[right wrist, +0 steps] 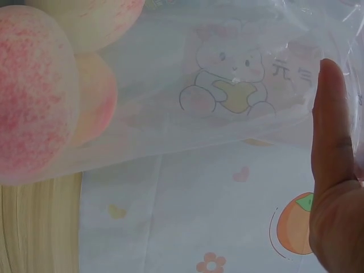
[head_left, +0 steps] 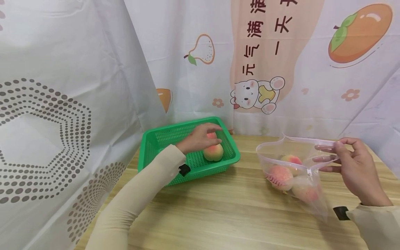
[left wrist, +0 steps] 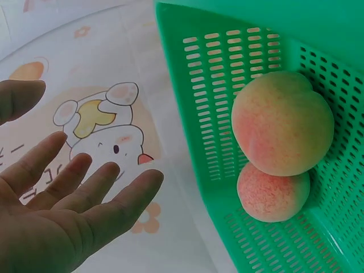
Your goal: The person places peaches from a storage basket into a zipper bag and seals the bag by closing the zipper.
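My left hand point(head_left: 200, 139) reaches over the right part of a green plastic basket point(head_left: 230, 144), fingers spread and holding nothing. Two pink-and-yellow peaches lie in the basket close under it: a nearer peach point(head_left: 213, 153) and, partly covered by the fingers, a farther peach point(head_left: 211, 135). The left wrist view shows the larger-looking peach point(left wrist: 282, 123) overlapping the other. On the right, my right hand point(head_left: 359, 170) pinches the mouth of a clear zip bag point(head_left: 317, 206) between thumb and fingers, holding it partly open. Three peaches point(head_left: 279, 176) sit inside, seen through the plastic.
Both basket and bag are on a wood-grain table point(head_left: 200, 215). A printed curtain point(head_left: 193, 83) hangs behind the table, and a dotted white cloth point(head_left: 103, 69) hangs along the left side. The basket's raised walls surround its peaches.
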Motion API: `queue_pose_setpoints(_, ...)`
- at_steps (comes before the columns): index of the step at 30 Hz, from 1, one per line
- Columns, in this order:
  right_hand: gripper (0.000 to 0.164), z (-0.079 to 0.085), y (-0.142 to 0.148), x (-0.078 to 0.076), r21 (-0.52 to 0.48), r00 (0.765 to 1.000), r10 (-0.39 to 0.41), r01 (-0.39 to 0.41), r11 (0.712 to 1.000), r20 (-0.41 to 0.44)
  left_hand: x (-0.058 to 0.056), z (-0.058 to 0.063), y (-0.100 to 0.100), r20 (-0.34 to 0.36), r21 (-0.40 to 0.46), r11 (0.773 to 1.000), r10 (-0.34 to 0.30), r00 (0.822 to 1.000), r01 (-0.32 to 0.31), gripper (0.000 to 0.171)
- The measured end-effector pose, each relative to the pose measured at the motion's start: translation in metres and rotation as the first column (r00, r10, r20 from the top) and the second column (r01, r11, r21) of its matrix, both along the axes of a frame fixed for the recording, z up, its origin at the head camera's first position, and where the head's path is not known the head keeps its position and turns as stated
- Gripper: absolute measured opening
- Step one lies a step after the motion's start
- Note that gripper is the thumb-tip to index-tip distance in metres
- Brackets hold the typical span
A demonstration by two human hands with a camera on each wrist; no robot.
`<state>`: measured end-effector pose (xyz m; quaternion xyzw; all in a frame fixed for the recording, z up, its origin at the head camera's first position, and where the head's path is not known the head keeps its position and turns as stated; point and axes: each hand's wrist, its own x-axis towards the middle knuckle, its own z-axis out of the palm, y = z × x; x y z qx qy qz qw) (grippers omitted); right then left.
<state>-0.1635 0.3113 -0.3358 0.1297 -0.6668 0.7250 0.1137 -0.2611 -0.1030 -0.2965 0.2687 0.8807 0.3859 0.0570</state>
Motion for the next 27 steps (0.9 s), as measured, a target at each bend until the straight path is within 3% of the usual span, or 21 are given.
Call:
queue_pose_setpoints(18, 0.010, -0.001, 0.001, 0.000, 0.005, 1.000, -0.007, 0.007, 1.000, -0.005, -0.013, -0.011, -0.010, 0.026, -0.016, 0.999, 0.031, 0.999, -0.031, 0.047)
queue_pose_setpoints(27, 0.010, -0.002, 0.002, 0.001, 0.005, 1.000, 0.002, -0.001, 1.000, -0.016, -0.015, -0.010, -0.012, 0.034, -0.025, 0.999, 0.047, 0.998, -0.047, 0.045)
